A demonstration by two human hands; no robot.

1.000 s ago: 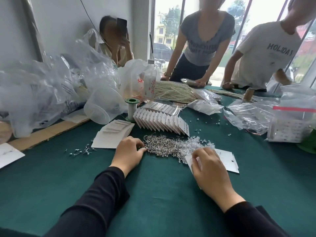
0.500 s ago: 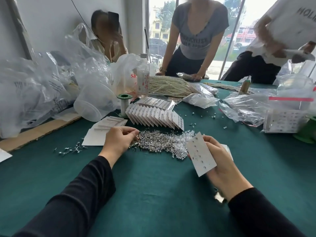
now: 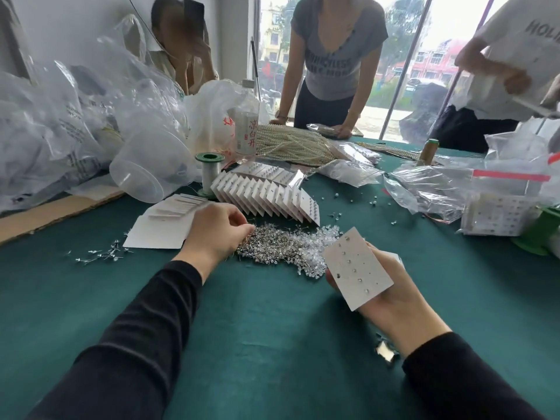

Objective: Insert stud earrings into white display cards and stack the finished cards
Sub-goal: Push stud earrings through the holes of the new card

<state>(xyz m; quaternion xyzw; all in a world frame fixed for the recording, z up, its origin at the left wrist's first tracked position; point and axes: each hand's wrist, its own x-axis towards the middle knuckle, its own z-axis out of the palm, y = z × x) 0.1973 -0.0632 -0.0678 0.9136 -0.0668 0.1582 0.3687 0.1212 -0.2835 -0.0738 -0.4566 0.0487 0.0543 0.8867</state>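
The white display card (image 3: 357,268), a flat matte rectangle dotted with a few small studs, stood tilted above the table, gripped from behind by the right hand (image 3: 394,295). Just left of it lay the glittering heap of stud earrings (image 3: 272,248), metal posts and clear beads tangled together. The left hand (image 3: 215,234) rested at the heap's edge with curled fingertips drawn together, perhaps pinching a stud; too small to tell. Behind, finished cards (image 3: 266,198) stood fanned on the green felt table (image 3: 272,344).

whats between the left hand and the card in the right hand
The heap of loose stud earrings on the green cloth, seen in the head view.
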